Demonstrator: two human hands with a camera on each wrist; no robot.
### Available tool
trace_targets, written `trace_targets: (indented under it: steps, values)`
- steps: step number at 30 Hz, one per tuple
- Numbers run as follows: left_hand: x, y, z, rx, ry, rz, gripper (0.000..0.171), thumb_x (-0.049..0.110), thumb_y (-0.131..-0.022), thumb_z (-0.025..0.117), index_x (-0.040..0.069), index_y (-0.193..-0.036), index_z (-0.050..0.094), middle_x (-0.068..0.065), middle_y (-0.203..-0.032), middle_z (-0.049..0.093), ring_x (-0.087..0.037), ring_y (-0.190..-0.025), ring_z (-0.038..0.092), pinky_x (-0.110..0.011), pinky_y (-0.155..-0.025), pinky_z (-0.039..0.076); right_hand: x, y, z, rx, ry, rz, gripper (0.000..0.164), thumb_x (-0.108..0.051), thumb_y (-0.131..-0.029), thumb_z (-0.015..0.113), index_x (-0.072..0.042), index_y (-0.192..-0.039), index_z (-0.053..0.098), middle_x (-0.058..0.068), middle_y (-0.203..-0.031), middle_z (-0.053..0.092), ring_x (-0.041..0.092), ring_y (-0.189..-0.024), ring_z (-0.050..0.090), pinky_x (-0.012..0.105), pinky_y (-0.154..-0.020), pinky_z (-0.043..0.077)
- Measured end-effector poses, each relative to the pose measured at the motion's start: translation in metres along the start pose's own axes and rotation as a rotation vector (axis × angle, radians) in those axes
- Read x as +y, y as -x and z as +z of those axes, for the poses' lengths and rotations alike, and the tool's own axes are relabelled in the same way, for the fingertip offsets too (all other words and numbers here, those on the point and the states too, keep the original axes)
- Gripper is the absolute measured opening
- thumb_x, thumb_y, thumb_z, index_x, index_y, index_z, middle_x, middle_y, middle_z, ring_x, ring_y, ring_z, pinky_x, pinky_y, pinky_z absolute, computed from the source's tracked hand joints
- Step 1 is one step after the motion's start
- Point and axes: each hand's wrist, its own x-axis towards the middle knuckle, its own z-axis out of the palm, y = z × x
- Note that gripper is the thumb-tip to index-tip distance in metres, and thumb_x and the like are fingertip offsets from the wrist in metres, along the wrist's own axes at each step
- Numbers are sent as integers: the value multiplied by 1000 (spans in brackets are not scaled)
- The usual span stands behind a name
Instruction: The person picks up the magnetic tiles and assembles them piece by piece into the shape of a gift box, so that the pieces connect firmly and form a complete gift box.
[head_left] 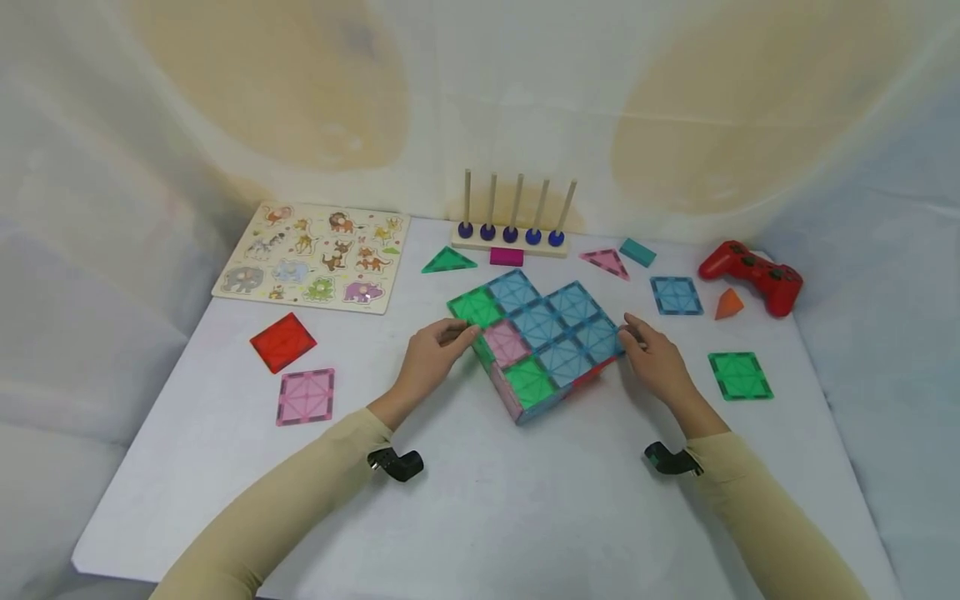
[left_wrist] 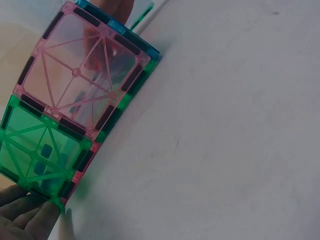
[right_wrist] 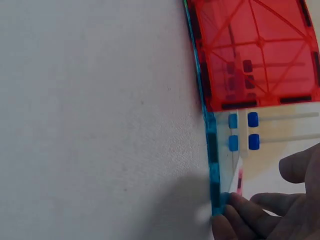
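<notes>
Glossy, see-through plastic tiles [head_left: 537, 325] (smooth-looking), wooden pegs [head_left: 517, 200], matt tabletop [head_left: 517, 500].

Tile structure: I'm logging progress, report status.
Left hand touching green tile; right hand touching blue corner tile. Tile structure between hands. Magenta block close behind it.

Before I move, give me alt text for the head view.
Left hand and right hand hold a multicoloured tile block between them at a white table. Behind the block stands a peg rack; an animal puzzle lies left, a red controller right, loose tiles around.
</notes>
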Motion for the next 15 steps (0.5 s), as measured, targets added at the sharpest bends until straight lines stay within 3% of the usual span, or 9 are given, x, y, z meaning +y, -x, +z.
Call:
trace_targets:
  steps: [15]
  values:
    - [-10, -28, -14, -31, 102, -11, 49, 45, -101, 61, 8, -132, 66, -11, -125, 70, -24, -112, 68, -39, -98, 55, 0, 42, 3, -122, -103, 120, 65, -44, -108, 46, -7, -159, 31, 23, -143, 53, 39, -126, 54, 55, -103, 49]
